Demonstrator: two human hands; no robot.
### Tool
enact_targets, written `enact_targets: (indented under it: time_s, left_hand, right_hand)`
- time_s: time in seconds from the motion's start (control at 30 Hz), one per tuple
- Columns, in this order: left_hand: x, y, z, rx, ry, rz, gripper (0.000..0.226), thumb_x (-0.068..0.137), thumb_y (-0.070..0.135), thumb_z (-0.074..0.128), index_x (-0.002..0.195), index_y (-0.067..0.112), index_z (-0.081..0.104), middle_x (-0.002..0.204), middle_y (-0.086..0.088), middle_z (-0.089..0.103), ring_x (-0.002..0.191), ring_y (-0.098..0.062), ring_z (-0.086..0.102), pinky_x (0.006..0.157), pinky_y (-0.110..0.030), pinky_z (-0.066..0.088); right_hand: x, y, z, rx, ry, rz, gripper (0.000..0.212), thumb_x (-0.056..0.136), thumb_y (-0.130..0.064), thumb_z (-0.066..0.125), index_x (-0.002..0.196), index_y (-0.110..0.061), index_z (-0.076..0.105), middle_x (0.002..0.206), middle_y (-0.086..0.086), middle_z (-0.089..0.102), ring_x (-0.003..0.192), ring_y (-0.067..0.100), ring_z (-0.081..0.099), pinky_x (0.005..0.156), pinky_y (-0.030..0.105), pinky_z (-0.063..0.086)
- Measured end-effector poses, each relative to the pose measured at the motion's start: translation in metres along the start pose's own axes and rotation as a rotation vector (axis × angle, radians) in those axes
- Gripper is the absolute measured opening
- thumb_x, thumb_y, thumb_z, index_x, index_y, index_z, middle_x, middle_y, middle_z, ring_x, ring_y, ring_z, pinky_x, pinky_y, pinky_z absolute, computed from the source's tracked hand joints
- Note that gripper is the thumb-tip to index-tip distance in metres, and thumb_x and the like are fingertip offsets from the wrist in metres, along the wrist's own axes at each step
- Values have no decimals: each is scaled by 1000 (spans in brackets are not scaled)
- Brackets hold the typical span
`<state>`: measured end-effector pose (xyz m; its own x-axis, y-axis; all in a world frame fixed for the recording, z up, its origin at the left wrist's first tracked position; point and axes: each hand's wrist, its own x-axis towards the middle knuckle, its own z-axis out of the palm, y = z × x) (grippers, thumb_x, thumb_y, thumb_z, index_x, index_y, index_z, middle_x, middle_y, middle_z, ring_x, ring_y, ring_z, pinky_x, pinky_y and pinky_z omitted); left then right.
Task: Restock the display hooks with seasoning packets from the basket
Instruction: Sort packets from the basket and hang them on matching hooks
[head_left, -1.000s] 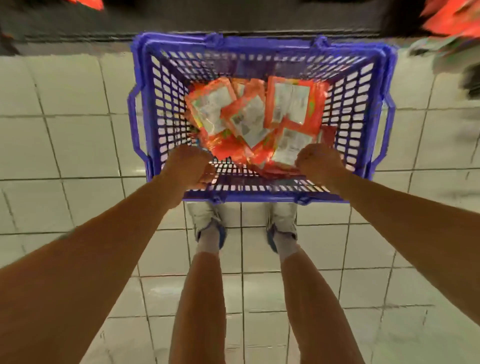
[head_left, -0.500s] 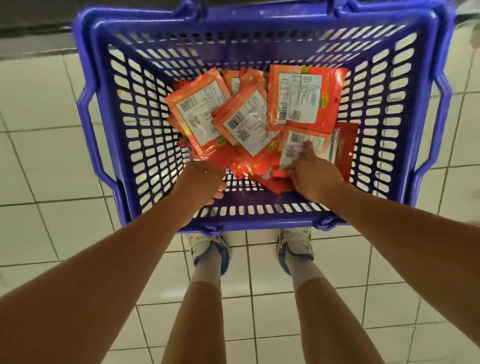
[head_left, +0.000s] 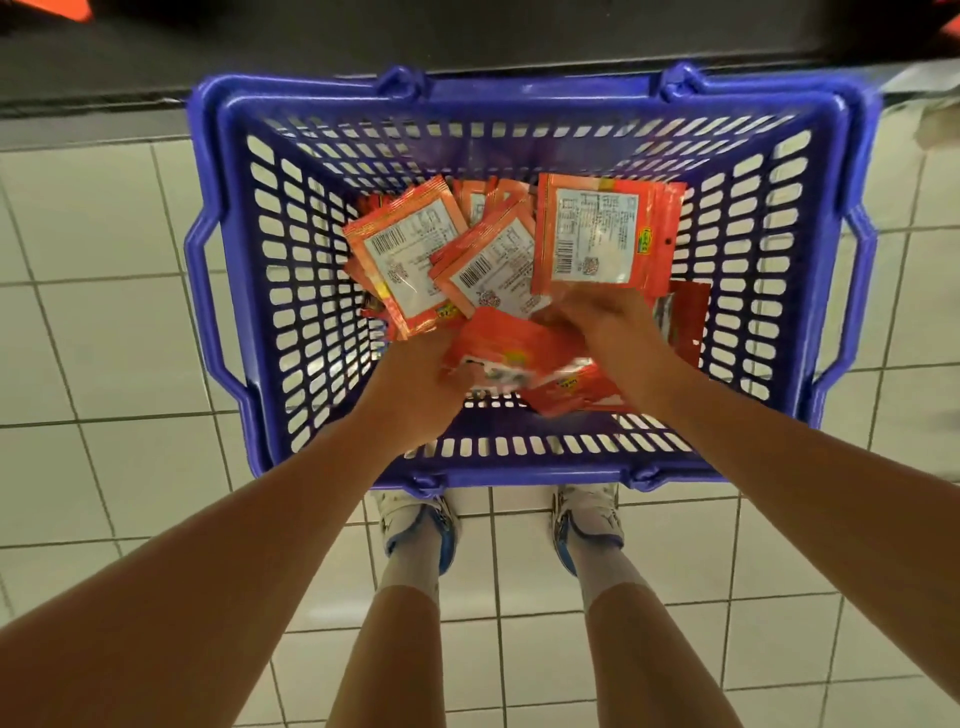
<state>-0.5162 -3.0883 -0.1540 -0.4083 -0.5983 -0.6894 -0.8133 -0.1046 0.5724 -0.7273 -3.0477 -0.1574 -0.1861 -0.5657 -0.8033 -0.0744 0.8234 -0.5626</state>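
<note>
While my left hand (head_left: 415, 379) grips red packets (head_left: 514, 358) in the blue basket (head_left: 519, 104), my right hand (head_left: 597, 317) pinches a packet stack (head_left: 597, 234).

White sneakers (head_left: 421, 519) stand on pale floor tiles (head_left: 104, 338) beside a dark shelf base (head_left: 311, 47).

I see a blue-violet basket (head_left: 524, 104) with a slotted grid pattern; the seasoning packets (head_left: 592, 228) are red-orange with white barcoded label panels and small yellow logos; the floor (head_left: 104, 338) is pale cream tile with grey grout; the shoes (head_left: 415, 525) are white with blue trim.
</note>
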Motion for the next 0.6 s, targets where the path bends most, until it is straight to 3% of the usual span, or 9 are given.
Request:
enact_targets:
  time_s: [0.03,0.1,0.2,0.27,0.37,0.43,0.47,0.53,0.6]
  left_hand:
    - [0,-2,-1,-16,31,-35,26,99,20,60,123,21,66,94,13,62,72,-2,56,51,-4,37]
    - [2,-8,-3,-86,77,-125,24,101,21,56,122,19,66,97,11,65,85,-13,64,57,-7,37]
    - [3,-19,-7,-238,103,-231,29,101,21,54,128,20,64,119,0,71,106,-21,68,70,-20,49]
    - [4,-24,-8,-281,89,-258,30,101,22,54,129,22,64,124,-2,71,108,-23,67,79,-29,53]
    - [3,-23,-7,-268,62,-225,27,102,23,54,126,21,65,121,-4,72,107,-23,68,82,-29,53]
    - [0,-18,-5,-280,74,-200,22,103,23,52,120,21,66,112,-8,75,99,-28,72,76,-36,60]
    - [-2,-14,-5,-287,91,-201,19,103,23,51,115,22,66,106,-11,75,93,-33,73,73,-45,62]
    - [-4,-7,-7,-328,126,-217,18,105,26,49,116,27,63,102,-9,75,85,-31,73,70,-53,62]
    - [-3,1,-10,-405,153,-219,23,106,28,47,124,26,61,112,1,73,86,-13,70,71,-42,64]
  right_hand:
    - [12,1,-3,-57,130,32,20,98,-28,61,94,-15,76,91,5,77,89,29,73,78,40,59]
    - [40,9,-12,-79,366,196,25,93,-36,65,104,-15,72,96,6,75,88,26,72,76,36,58]
    - [75,17,-21,463,271,566,36,89,-36,75,114,-12,66,104,10,77,95,32,75,83,48,61]
    - [91,23,-25,619,240,643,32,92,-34,72,112,-9,65,98,14,78,86,35,77,70,49,64]
    - [99,34,-31,700,330,592,28,97,-23,67,119,-7,62,112,14,75,78,28,78,66,44,65]
    - [91,44,-36,575,388,510,33,97,-13,66,128,-5,59,123,8,69,74,15,77,68,32,64]
    - [82,46,-36,449,464,518,35,94,-13,68,128,-8,59,122,7,69,82,17,76,76,34,63]
    - [61,41,-33,245,606,388,30,87,-9,69,116,-12,63,112,8,72,98,24,73,83,39,61]
    - [34,23,-27,434,605,151,25,74,-5,60,98,-5,64,87,7,73,74,22,75,59,36,60]
